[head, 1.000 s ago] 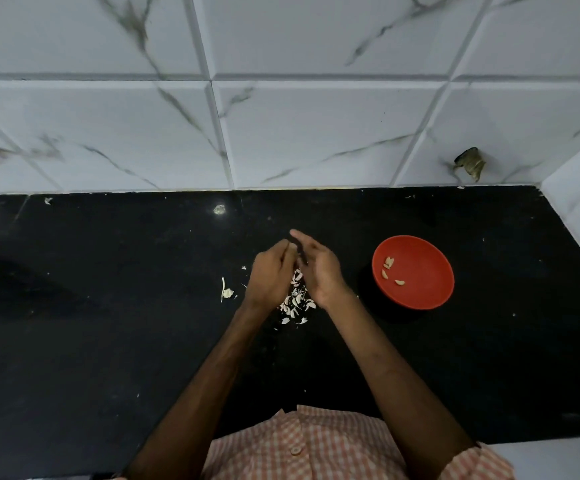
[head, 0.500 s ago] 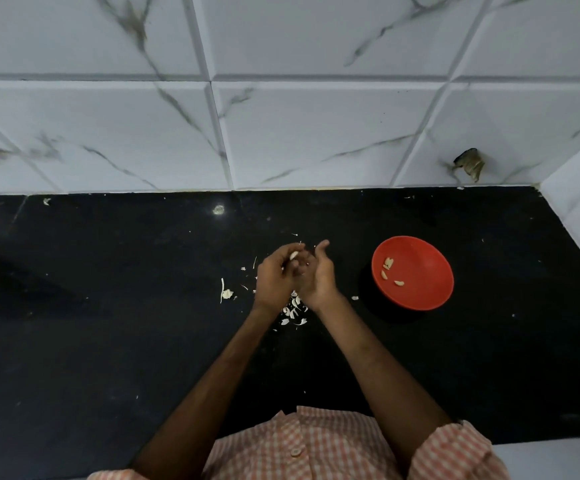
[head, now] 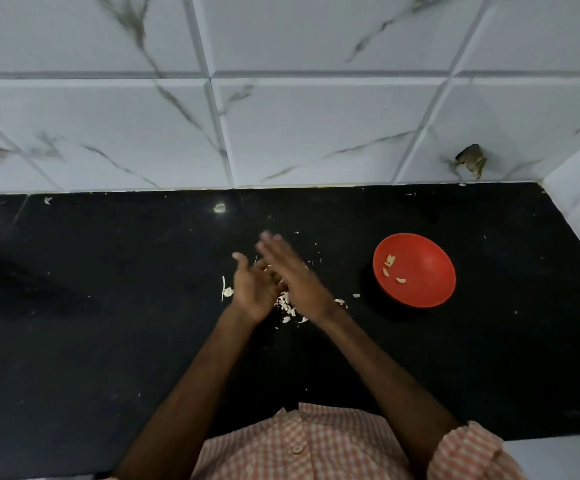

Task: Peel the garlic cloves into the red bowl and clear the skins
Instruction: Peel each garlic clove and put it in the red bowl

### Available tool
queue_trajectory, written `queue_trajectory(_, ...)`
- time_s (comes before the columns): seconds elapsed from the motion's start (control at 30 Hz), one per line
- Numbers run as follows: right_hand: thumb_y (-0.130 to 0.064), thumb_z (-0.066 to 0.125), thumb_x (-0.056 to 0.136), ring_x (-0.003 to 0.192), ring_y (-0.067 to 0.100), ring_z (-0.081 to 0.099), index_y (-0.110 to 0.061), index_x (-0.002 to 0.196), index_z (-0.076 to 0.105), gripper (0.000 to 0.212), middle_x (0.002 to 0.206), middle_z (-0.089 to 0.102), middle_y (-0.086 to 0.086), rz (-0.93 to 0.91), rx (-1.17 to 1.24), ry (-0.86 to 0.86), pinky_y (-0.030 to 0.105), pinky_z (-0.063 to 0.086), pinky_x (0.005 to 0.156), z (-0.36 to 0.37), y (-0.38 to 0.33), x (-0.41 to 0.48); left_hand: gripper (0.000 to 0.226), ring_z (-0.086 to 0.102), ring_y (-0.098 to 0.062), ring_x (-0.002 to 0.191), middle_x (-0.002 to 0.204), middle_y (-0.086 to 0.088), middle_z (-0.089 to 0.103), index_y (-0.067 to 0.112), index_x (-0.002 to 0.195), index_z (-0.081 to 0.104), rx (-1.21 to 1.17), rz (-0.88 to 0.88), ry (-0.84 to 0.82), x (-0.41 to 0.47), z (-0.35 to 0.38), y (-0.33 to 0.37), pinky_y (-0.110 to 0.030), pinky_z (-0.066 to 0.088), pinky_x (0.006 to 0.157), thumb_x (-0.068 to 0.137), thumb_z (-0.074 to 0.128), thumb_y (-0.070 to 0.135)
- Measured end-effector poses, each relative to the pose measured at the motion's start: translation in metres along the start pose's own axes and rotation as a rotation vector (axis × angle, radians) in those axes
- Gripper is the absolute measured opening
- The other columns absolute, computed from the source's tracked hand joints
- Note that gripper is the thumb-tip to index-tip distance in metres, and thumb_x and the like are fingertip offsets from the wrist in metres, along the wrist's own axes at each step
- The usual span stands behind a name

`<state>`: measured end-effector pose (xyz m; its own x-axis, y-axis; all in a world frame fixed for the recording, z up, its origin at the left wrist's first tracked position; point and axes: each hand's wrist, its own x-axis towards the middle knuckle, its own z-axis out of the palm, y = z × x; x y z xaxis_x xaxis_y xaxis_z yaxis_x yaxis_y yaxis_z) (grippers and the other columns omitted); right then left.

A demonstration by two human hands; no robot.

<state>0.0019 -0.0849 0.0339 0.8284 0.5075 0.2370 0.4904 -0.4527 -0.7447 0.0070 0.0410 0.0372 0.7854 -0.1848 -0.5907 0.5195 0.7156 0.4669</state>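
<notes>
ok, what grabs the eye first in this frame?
The red bowl stands out on the black counter, right of the hands, with a few peeled cloves inside. At centre, the right hand lies across the left hand, blurred, above a scatter of white skins.

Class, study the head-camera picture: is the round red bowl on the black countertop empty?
No: the round red bowl holds a few pale peeled garlic cloves in its left half.
</notes>
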Motion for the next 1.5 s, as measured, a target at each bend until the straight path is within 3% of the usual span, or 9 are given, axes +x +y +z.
queue_trajectory(0.2, 0.025, 0.034, 0.084, 0.156, 0.021, -0.003, -0.009, 0.16, 0.002, 0.089, 0.169, -0.007, 0.006, 0.281, -0.466, -0.239, 0.037, 0.012, 0.127, -0.024, 0.031, 0.0, 0.085, 0.041, -0.033, 0.141, 0.148, -0.018, 0.049, -0.002, 0.147, 0.037, -0.054, -0.003, -0.038, -0.008, -0.006, 0.014, -0.051, 0.032, 0.115, 0.099, 0.016, 0.066)
queue_trajectory(0.37, 0.007, 0.028, 0.099, 0.155, 0.013, 0.001, -0.014, 0.16, 0.014, 0.067, 0.169, 0.007, -0.002, 0.068, -0.259, -0.251, 0.033, 0.006, 0.127, -0.003, -0.002, 0.002, 0.063, 0.053, -0.032, 0.128, 0.134, -0.017, 0.059, 0.003, 0.13, 0.055, 0.013, -0.027, -0.027, -0.01, 0.001, 0.012, -0.046, 0.04, 0.108, 0.105, 0.024, 0.052)
queue_trajectory(0.43, 0.011, 0.032, 0.099, 0.156, 0.021, 0.006, -0.009, 0.16, 0.015, 0.066, 0.169, 0.008, 0.007, 0.212, -0.325, -0.242, 0.039, 0.007, 0.127, -0.01, 0.02, 0.002, 0.066, 0.055, -0.03, 0.128, 0.137, -0.015, 0.06, 0.005, 0.133, 0.054, 0.065, -0.003, -0.091, -0.016, 0.001, 0.015, -0.048, 0.038, 0.11, 0.104, 0.02, 0.055)
queue_trajectory(0.6, 0.01, 0.035, 0.102, 0.15, 0.018, 0.031, -0.013, 0.157, 0.026, 0.06, 0.163, 0.031, 0.005, 0.582, 0.916, 0.284, 0.035, 0.031, 0.121, -0.025, 0.002, 0.015, 0.029, 0.066, -0.019, 0.078, 0.095, -0.002, 0.076, 0.008, 0.118, 0.064, 0.594, 0.415, 0.123, -0.022, 0.011, 0.002, -0.025, 0.05, 0.057, 0.107, 0.044, 0.025)
queue_trajectory(0.7, -0.007, 0.03, 0.108, 0.144, 0.024, 0.042, -0.011, 0.156, 0.028, 0.048, 0.156, 0.043, 0.013, 0.661, 1.422, 0.486, 0.035, 0.05, 0.103, -0.019, -0.018, 0.022, 0.011, 0.067, -0.016, 0.085, 0.091, 0.002, 0.072, 0.014, 0.104, 0.069, 0.963, 0.638, 0.078, -0.018, 0.019, -0.018, -0.031, 0.055, 0.073, 0.097, 0.063, 0.02)
queue_trajectory(0.83, -0.02, 0.026, 0.109, 0.139, 0.02, 0.049, -0.015, 0.153, 0.036, 0.044, 0.146, 0.056, 0.008, 0.618, 1.594, 0.606, 0.037, 0.045, 0.106, -0.026, -0.021, 0.024, 0.028, 0.064, -0.005, 0.092, 0.098, 0.011, 0.069, 0.029, 0.102, 0.067, 1.124, 0.835, 0.058, -0.026, 0.029, -0.02, -0.019, 0.049, 0.078, 0.083, 0.077, 0.011)
queue_trajectory(1.13, -0.047, 0.022, 0.108, 0.14, 0.015, 0.045, -0.018, 0.151, 0.041, 0.055, 0.151, 0.051, 0.002, 0.653, 1.428, 0.474, 0.036, 0.04, 0.107, -0.032, -0.026, 0.02, 0.013, 0.068, -0.015, 0.081, 0.091, -0.003, 0.074, 0.006, 0.103, 0.071, 0.752, 0.658, -0.011, -0.037, 0.033, -0.016, -0.026, 0.056, 0.068, 0.09, 0.07, 0.003)
queue_trajectory(1.23, -0.03, 0.038, 0.109, 0.116, 0.018, 0.064, -0.009, 0.134, 0.058, 0.039, 0.128, 0.067, 0.008, 0.674, 1.125, 0.539, 0.034, 0.053, 0.095, -0.03, -0.029, 0.014, 0.012, 0.055, -0.011, 0.062, 0.077, -0.003, 0.067, 0.003, 0.104, 0.069, 0.58, 0.562, 0.072, -0.039, 0.03, -0.012, -0.021, 0.043, 0.044, 0.094, 0.066, 0.008)
queue_trajectory(1.5, -0.007, 0.064, 0.095, 0.08, 0.024, 0.075, -0.008, 0.093, 0.073, 0.01, 0.086, 0.075, 0.007, 0.496, 0.528, 0.495, 0.046, 0.063, 0.077, -0.034, -0.031, 0.001, 0.006, 0.058, -0.028, 0.068, 0.083, -0.012, 0.068, 0.006, 0.098, 0.069, 0.463, 0.555, 0.094, -0.038, 0.029, -0.007, -0.022, 0.042, 0.041, 0.094, 0.067, 0.011)
